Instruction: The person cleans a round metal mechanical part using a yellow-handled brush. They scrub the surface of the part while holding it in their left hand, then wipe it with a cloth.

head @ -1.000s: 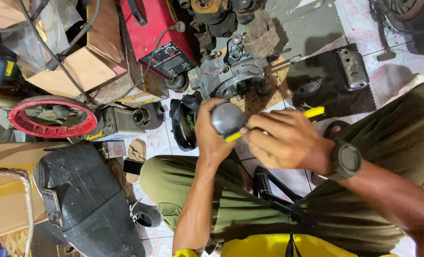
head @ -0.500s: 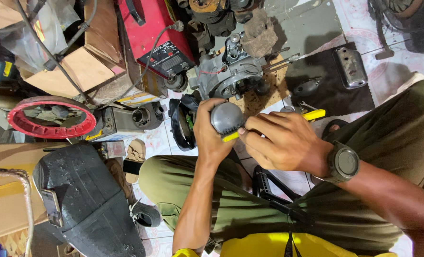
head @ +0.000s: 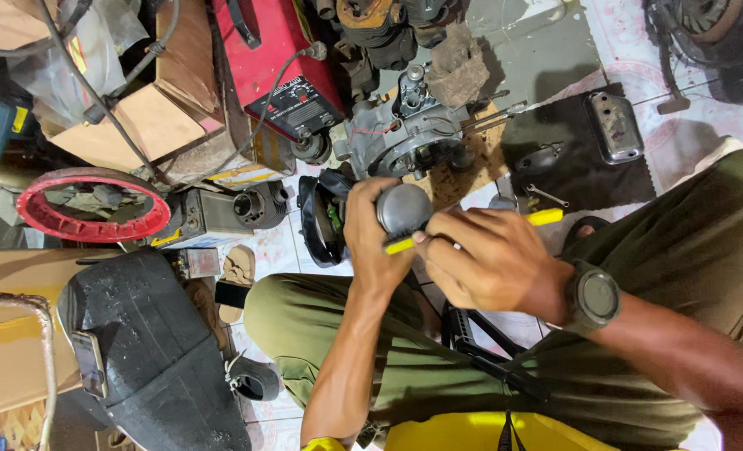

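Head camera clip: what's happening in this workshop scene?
A person sitting among engine parts holds a round grey metal part in the left hand. The right hand grips a yellow-handled brush and presses it against that part. Just beyond the hands, an engine casing rests on the floor, with a red welding machine behind it and a red wheel rim off to the left.

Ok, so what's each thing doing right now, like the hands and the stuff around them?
left hand: wrapped around the grey round part.
grey round part: held up off the floor.
right hand: gripping the yellow-handled tool.
yellow-handled tool: held level, one end against the part.
engine casing: resting on the floor, not touched.
red ring: lying flat.
wristwatch: worn on the right wrist.
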